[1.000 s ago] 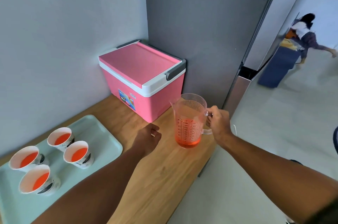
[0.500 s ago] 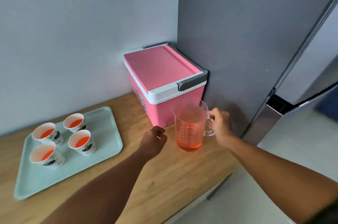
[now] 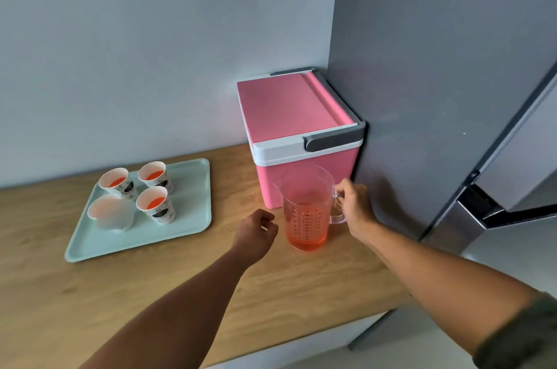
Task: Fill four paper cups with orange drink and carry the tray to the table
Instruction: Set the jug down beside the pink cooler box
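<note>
Several paper cups (image 3: 155, 205) holding orange drink stand together on a pale green tray (image 3: 187, 218) at the left of the wooden counter (image 3: 150, 293). One cup at the front left looks blurred. A clear measuring jug (image 3: 307, 218), about a third full of orange drink, stands upright on the counter in front of the pink cooler. My right hand (image 3: 354, 207) is closed around the jug's handle. My left hand (image 3: 256, 233) hovers just left of the jug with its fingers curled and nothing in it.
A pink cooler box (image 3: 297, 133) with a white rim and grey latch sits shut in the corner against the wall. A tall grey fridge (image 3: 437, 82) stands right of the counter. The counter's front edge runs below my arms.
The view has swung left, so the tray and cups now sit nearer the middle. The jug stays on the counter in my right hand; my left hand stays beside it.
</note>
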### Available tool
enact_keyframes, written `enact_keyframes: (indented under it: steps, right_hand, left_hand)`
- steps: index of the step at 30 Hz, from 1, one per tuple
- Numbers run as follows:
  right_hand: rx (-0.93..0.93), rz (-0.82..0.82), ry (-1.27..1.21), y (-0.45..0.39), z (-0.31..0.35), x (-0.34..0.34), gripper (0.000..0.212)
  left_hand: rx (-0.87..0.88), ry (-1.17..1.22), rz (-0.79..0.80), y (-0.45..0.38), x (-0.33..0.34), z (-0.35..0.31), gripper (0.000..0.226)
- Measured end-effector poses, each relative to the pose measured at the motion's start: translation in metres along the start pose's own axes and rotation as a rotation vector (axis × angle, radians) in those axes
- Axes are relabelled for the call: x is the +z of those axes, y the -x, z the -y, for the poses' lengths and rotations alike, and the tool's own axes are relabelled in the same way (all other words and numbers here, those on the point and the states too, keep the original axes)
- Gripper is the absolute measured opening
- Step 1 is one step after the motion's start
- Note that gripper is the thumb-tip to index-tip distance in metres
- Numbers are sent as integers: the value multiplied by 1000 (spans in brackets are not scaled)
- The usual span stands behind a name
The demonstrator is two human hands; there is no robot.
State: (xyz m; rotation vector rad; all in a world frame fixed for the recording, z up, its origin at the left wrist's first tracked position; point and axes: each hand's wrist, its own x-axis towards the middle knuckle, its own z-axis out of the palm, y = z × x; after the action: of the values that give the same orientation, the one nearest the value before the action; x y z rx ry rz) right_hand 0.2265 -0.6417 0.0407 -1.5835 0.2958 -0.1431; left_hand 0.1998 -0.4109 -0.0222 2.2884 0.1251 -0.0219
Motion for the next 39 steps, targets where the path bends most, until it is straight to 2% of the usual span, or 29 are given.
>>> enact_keyframes:
  steps: [11, 18, 24, 27, 30, 33, 36, 39]
  right_hand:
    - [-15, 5, -5, -2, -8, 8, 26]
    - [-35, 27, 27, 1, -13, 5, 38]
    - [-77, -8, 46, 17, -12, 3, 37]
    - [-60, -48, 46, 27, -14, 3, 41]
    - [-59, -105, 57, 38, -15, 2, 34]
    - [-89, -292, 165, 52, -12, 0, 38]
    - [24, -464, 250, 74, -22, -4, 48]
    - [154, -483, 383, 101, -49, -2, 39]
  left_hand:
    - [-27, 0, -23, 13, 8, 3, 25]
    - [-49, -2, -17, 19, 8, 10, 23]
    - [-43, -19, -4, 24, 7, 21, 23]
    - [-20, -7, 11, 25, 4, 24, 23]
    - [6, 3, 21, 27, -3, 27, 22]
    - [30, 10, 41, 29, -15, 36, 21]
    - [41, 21, 52, 33, -37, 50, 19]
    - [39, 16, 56, 39, -64, 74, 18]
